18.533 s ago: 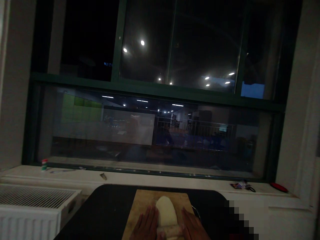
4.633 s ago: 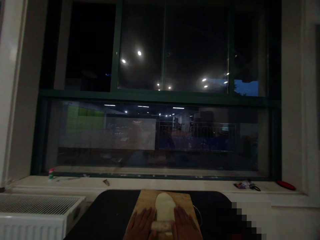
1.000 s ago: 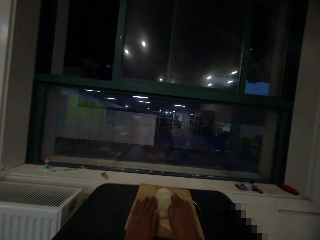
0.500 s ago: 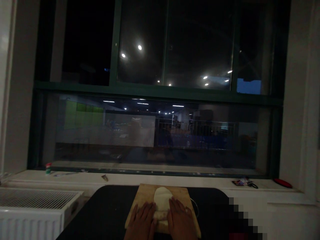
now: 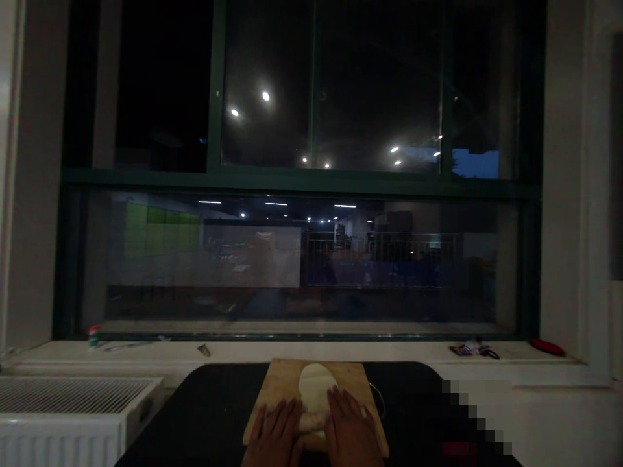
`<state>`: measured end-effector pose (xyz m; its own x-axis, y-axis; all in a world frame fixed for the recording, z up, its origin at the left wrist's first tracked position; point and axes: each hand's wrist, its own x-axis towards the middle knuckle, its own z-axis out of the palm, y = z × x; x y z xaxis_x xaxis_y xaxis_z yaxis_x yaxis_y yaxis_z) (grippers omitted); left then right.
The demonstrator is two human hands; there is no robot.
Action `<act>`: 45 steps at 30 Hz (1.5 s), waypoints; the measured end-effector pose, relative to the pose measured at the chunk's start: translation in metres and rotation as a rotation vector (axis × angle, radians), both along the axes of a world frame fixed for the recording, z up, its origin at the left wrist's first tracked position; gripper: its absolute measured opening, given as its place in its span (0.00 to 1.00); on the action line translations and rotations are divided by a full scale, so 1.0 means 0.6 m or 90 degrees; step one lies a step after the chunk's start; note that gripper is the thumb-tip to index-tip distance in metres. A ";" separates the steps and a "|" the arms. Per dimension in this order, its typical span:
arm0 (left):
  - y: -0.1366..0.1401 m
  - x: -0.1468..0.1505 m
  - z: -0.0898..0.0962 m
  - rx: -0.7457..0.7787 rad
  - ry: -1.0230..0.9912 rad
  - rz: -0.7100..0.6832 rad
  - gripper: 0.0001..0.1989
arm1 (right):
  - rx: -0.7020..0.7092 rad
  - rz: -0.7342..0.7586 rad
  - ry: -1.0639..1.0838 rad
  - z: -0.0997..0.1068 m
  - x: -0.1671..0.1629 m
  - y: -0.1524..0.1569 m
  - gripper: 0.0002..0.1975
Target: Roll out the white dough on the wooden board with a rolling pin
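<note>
head view: left hand [image 5: 276,429] and right hand [image 5: 353,429] lie at either end of the roller [image 5: 311,421], grip unclosed, fingers extended. the roller lies across the near part of the dough [image 5: 315,384], which rests on the board [image 5: 282,377] atop the counter [image 5: 219,392]. compared with the earliest frame, the right fingertips now overlap the dough's edge; previously they stood beside it.

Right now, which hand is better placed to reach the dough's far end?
Right, probably: the right hand has fingertips over the dough at its right edge, slightly farther up the board than those of the left hand. Both flank the roller, so the advantage looks small.
</note>
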<state>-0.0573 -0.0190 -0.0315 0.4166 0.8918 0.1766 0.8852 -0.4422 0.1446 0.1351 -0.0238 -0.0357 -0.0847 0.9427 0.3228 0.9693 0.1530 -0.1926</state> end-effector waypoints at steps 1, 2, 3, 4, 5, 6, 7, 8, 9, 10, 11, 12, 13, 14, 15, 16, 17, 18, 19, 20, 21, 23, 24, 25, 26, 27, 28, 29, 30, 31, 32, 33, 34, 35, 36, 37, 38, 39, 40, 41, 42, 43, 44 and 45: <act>0.001 -0.001 -0.002 -0.001 0.003 0.000 0.26 | 0.002 -0.002 0.006 -0.001 0.000 -0.001 0.26; 0.001 -0.001 -0.004 -0.003 0.005 0.000 0.26 | 0.001 -0.005 0.012 -0.001 0.000 -0.001 0.26; 0.000 -0.002 -0.005 -0.007 0.006 -0.001 0.26 | -0.003 -0.008 0.015 0.000 0.000 -0.003 0.26; 0.000 -0.002 -0.006 -0.010 0.006 0.000 0.26 | -0.010 -0.009 0.015 0.002 0.000 -0.005 0.26; -0.001 -0.002 -0.006 -0.012 0.005 0.000 0.26 | -0.020 -0.008 0.010 0.004 0.000 -0.008 0.27; -0.003 -0.002 -0.005 -0.015 0.005 -0.001 0.27 | -0.032 -0.006 0.003 0.007 0.000 -0.011 0.27; -0.004 -0.002 -0.004 -0.018 0.005 0.002 0.27 | -0.043 -0.005 -0.003 0.010 -0.001 -0.013 0.27; -0.005 -0.001 -0.003 -0.021 0.007 0.004 0.27 | -0.050 -0.005 -0.008 0.013 -0.001 -0.016 0.27; -0.006 -0.001 -0.002 -0.026 0.010 0.007 0.27 | -0.052 -0.004 -0.009 0.016 -0.001 -0.018 0.27; -0.008 -0.001 -0.001 -0.027 0.011 0.008 0.27 | -0.052 -0.005 -0.009 0.017 -0.001 -0.019 0.27; -0.009 0.000 0.001 -0.025 0.011 0.007 0.27 | -0.050 -0.006 -0.008 0.018 -0.001 -0.019 0.27; -0.010 0.000 0.003 -0.020 0.008 0.006 0.27 | -0.048 -0.007 -0.007 0.018 -0.002 -0.018 0.27; -0.011 0.000 0.004 -0.014 0.004 0.002 0.27 | -0.047 -0.008 -0.007 0.017 -0.002 -0.017 0.27; -0.012 0.000 0.006 -0.009 0.000 -0.002 0.27 | -0.045 -0.010 -0.008 0.016 -0.003 -0.015 0.27; -0.013 0.000 0.009 -0.004 -0.003 -0.003 0.27 | -0.044 -0.012 -0.008 0.015 -0.004 -0.013 0.27; -0.014 0.001 0.011 -0.002 -0.004 -0.004 0.28 | -0.042 -0.014 -0.008 0.014 -0.004 -0.011 0.27; -0.014 0.001 0.012 0.000 -0.005 -0.005 0.28 | -0.040 -0.014 -0.007 0.014 -0.005 -0.010 0.27; -0.013 0.002 0.013 0.002 -0.005 -0.005 0.28 | -0.037 -0.014 -0.006 0.014 -0.006 -0.008 0.27; -0.012 0.002 0.013 0.006 -0.003 -0.004 0.29 | -0.036 -0.013 -0.004 0.014 -0.007 -0.007 0.27; -0.011 0.003 0.012 0.012 -0.002 -0.002 0.29 | -0.036 -0.012 -0.001 0.015 -0.007 -0.005 0.27; -0.008 0.003 0.010 0.020 -0.001 0.000 0.29 | -0.038 -0.011 0.001 0.016 -0.006 -0.004 0.27; -0.002 0.002 0.003 0.037 -0.002 0.002 0.29 | -0.040 -0.006 0.005 0.018 -0.004 -0.001 0.27; 0.002 0.001 0.000 0.047 -0.006 0.001 0.29 | -0.035 -0.001 0.007 0.019 -0.003 0.001 0.27; 0.005 0.000 -0.003 0.059 -0.010 -0.001 0.29 | -0.026 0.006 0.009 0.019 -0.001 0.003 0.27; 0.009 -0.001 -0.006 0.069 -0.015 -0.002 0.29 | -0.013 0.014 0.011 0.018 0.000 0.006 0.27; 0.013 -0.001 -0.007 0.078 -0.017 -0.001 0.29 | 0.001 0.020 0.012 0.018 0.002 0.009 0.27; 0.016 -0.001 -0.007 0.083 -0.016 0.002 0.29 | 0.013 0.022 0.012 0.018 0.002 0.013 0.27; 0.019 0.001 -0.005 0.085 -0.014 0.007 0.29 | 0.021 0.019 0.010 0.017 0.003 0.016 0.27; 0.021 0.002 -0.002 0.084 -0.010 0.013 0.29 | 0.026 0.013 0.007 0.017 0.003 0.020 0.27; 0.023 0.005 0.001 0.080 -0.006 0.020 0.29 | 0.030 0.008 0.002 0.017 0.003 0.024 0.27; 0.024 0.007 0.006 0.077 -0.003 0.024 0.29 | 0.035 0.006 -0.004 0.017 0.003 0.029 0.27; 0.025 0.010 0.011 0.075 -0.002 0.028 0.29 | 0.041 0.007 -0.010 0.017 0.003 0.034 0.27; 0.026 0.013 0.016 0.073 -0.001 0.032 0.29 | 0.048 0.010 -0.014 0.017 0.003 0.039 0.26; 0.028 0.016 0.021 0.072 -0.001 0.034 0.28 | 0.056 0.014 -0.017 0.016 0.004 0.045 0.26; 0.030 0.018 0.024 0.071 -0.003 0.035 0.28 | 0.062 0.018 -0.018 0.015 0.005 0.051 0.26; 0.033 0.020 0.027 0.072 -0.005 0.035 0.27 | 0.067 0.019 -0.019 0.013 0.005 0.058 0.26; 0.037 0.021 0.029 0.076 -0.009 0.033 0.27 | 0.070 0.020 -0.021 0.012 0.006 0.064 0.26; 0.042 0.021 0.029 0.081 -0.014 0.029 0.26 | 0.072 0.021 -0.023 0.012 0.006 0.071 0.26; 0.048 0.021 0.028 0.087 -0.018 0.024 0.25 | 0.074 0.022 -0.027 0.012 0.007 0.078 0.26; 0.054 0.021 0.027 0.093 -0.019 0.021 0.25 | 0.076 0.022 -0.031 0.013 0.007 0.084 0.26; 0.062 0.021 0.026 0.097 -0.016 0.020 0.25 | 0.077 0.023 -0.033 0.015 0.006 0.091 0.26; 0.069 0.021 0.025 0.098 -0.010 0.022 0.25 | 0.075 0.024 -0.034 0.018 0.006 0.097 0.26; 0.076 0.020 0.024 0.096 0.000 0.022 0.25 | 0.070 0.027 -0.033 0.020 0.005 0.103 0.25; 0.083 0.020 0.024 0.092 0.016 0.018 0.25 | 0.063 0.031 -0.031 0.023 0.005 0.109 0.25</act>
